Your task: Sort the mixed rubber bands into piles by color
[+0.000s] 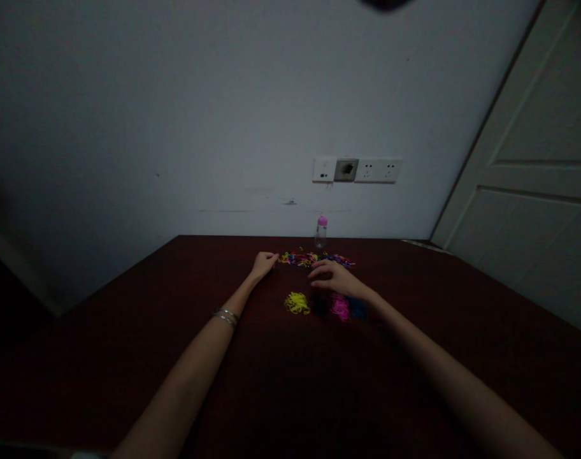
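Small mixed-colour bands [302, 259] lie in a long row toward the back of the dark red table. My left hand [264, 263] rests at the row's left end, fingers closed together; what they hold, if anything, is too small to make out. Over the front edge of the row, right of its middle, my right hand [332, 277] hovers with its fingers apart. Nearer to me are a yellow pile [297, 303], a dark pile [320, 305], a pink pile [339, 307] and a dim blue pile [357, 308], side by side.
A clear bottle with a pink cap [321, 233] stands behind the row, near the wall. Sockets [377, 170] are set in the wall above the table [252, 382]. A white panelled door [534, 191] is at the right.
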The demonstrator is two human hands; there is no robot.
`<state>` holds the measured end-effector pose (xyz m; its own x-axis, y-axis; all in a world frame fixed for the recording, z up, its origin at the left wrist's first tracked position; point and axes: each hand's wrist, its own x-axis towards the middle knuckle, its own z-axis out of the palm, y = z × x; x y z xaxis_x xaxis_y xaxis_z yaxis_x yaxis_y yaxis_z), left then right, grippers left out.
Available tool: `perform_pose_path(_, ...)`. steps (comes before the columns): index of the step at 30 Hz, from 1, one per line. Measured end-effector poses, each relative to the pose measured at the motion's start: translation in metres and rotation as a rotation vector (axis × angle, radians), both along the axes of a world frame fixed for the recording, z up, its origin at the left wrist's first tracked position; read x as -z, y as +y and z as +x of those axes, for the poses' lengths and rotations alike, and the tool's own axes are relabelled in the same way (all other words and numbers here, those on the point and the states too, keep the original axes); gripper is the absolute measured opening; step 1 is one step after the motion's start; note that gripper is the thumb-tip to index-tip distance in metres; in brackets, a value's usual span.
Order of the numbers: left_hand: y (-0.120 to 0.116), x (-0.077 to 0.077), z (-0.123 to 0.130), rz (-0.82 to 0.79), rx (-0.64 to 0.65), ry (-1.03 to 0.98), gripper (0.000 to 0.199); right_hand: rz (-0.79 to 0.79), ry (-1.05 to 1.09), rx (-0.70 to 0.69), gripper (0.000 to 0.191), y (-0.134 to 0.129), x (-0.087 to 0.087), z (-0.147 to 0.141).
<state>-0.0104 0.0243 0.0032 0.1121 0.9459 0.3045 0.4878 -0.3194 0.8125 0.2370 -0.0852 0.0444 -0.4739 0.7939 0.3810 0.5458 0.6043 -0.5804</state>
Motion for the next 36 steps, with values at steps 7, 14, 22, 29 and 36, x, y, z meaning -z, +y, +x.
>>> perform_pose_path(7,0.001,-0.002,0.002,0.012,-0.034,-0.062,0.035,0.097,0.015,0.543,0.021,0.026,0.017,0.085)
perform_pose_path(14,-0.009,-0.019,0.035,0.083,0.105,0.129,0.024,0.194,-0.266,0.757,0.025,0.030,0.047,0.152)
perform_pose_path(22,-0.031,-0.019,0.072,-0.005,0.094,0.286,0.025,0.083,-0.220,0.794,0.028,0.031,0.069,0.174)
perform_pose_path(29,-0.030,-0.010,0.078,0.019,0.115,0.371,0.020,0.067,-0.196,0.825,0.029,0.030,0.070,0.171)
perform_pose_path(36,-0.038,-0.016,0.084,-0.009,0.054,0.466,0.014,0.059,-0.212,0.826,0.030,0.027,0.068,0.168)
